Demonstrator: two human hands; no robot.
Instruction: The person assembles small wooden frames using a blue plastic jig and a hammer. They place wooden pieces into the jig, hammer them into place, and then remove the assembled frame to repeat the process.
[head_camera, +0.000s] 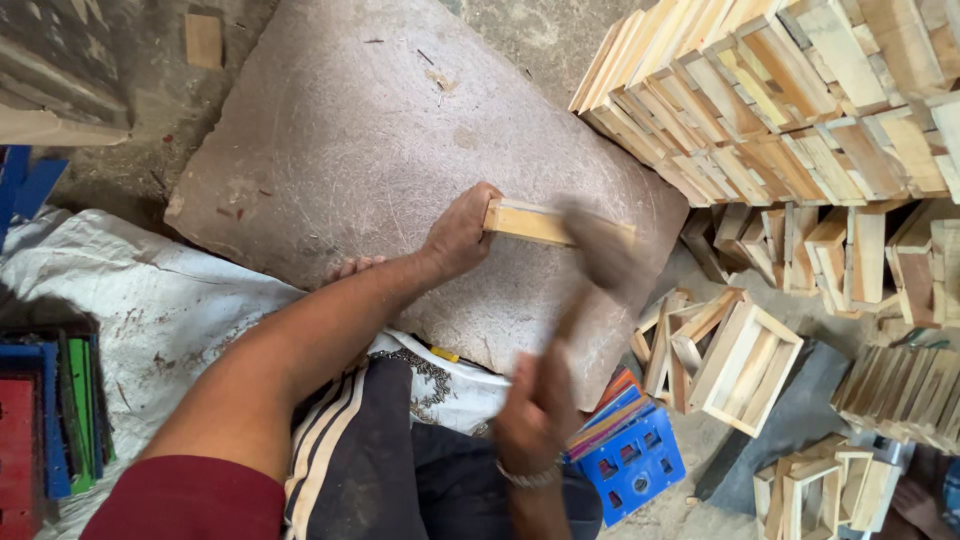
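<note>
A left hand (458, 235) grips a small wooden frame (545, 222) on edge against a flat stone slab (330, 150), fingers closed round its end, while the right hand (535, 415) clasps a hammer (600, 262) blurred mid-swing — a stray blow risks the thumb, or could split the thin wood.

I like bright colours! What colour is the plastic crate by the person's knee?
Bright blue crate, seen in the head view.

Pale wood against grey-pink stone

The wooden frames (745, 365) and stacked frames (790, 100) are pale yellow-tan; the stone slab (380, 150) is mottled pinkish grey; the plastic crate (635, 465) is bright blue; the sack (150, 300) is dirty white; the sleeve (190, 497) is maroon.
</note>
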